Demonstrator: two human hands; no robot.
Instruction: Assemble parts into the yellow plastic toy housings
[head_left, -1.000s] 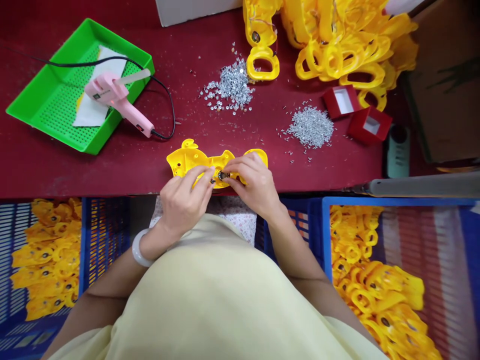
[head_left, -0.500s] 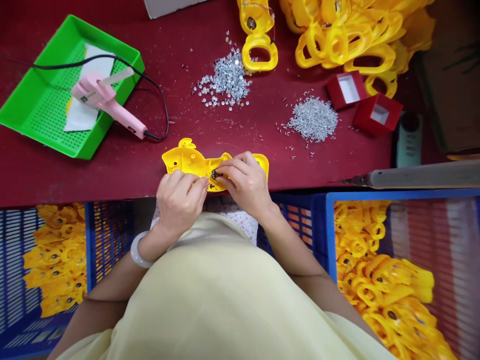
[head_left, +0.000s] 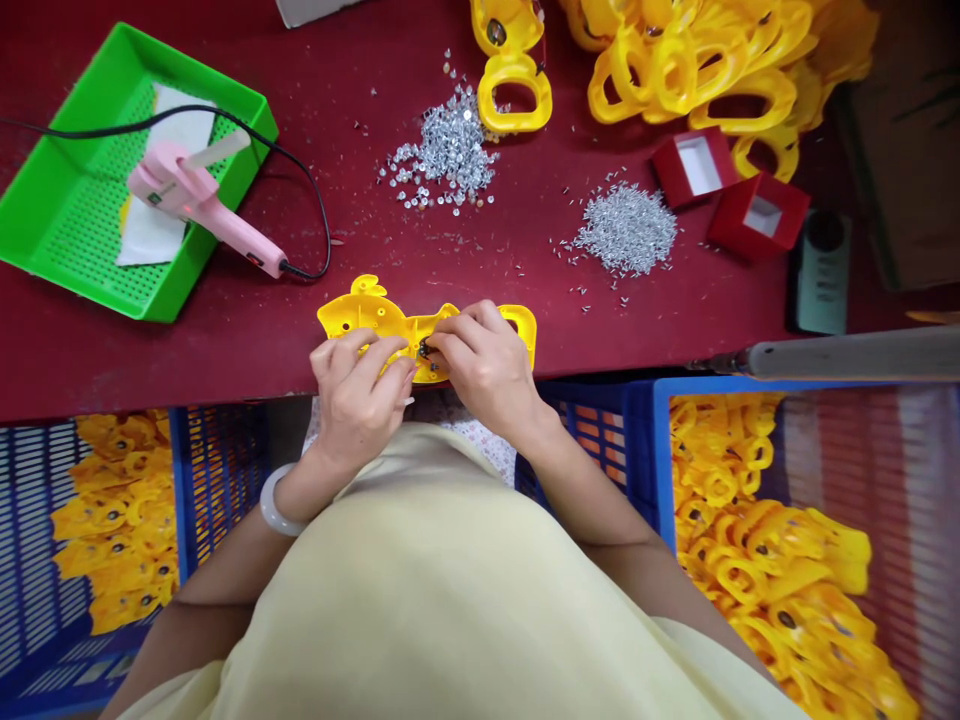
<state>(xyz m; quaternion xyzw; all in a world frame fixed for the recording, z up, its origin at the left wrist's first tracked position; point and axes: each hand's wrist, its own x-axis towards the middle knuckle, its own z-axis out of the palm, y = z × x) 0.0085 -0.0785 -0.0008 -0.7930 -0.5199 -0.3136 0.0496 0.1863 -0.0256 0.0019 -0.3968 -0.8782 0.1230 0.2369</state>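
A yellow plastic toy shell half [head_left: 367,312] lies hollow side up at the table's near edge, with a ring-shaped handle at its right end. My left hand [head_left: 362,390] is curled over the shell's near left side, fingers bent and gripping its edge; the fingertips are partly hidden. From the right, my right hand [head_left: 487,365] reaches in, its thumb and fingers pinched on a small black part [head_left: 424,348] in the middle of the shell. My fingers cover most of that part.
Screws [head_left: 626,230] and small clear-silvery pieces [head_left: 454,150] lie in heaps beyond. A pink glue gun [head_left: 202,205] rests on a green basket [head_left: 259,130]. Yellow shells [head_left: 690,70] pile up at the back right. Red boxes [head_left: 757,215] and an electric screwdriver [head_left: 825,355] are right; blue crates [head_left: 660,470] flank me.
My left fingers have lifted and bent away slightly from the black part. My right hand stays pinched at it. The whole view has shifted a little.
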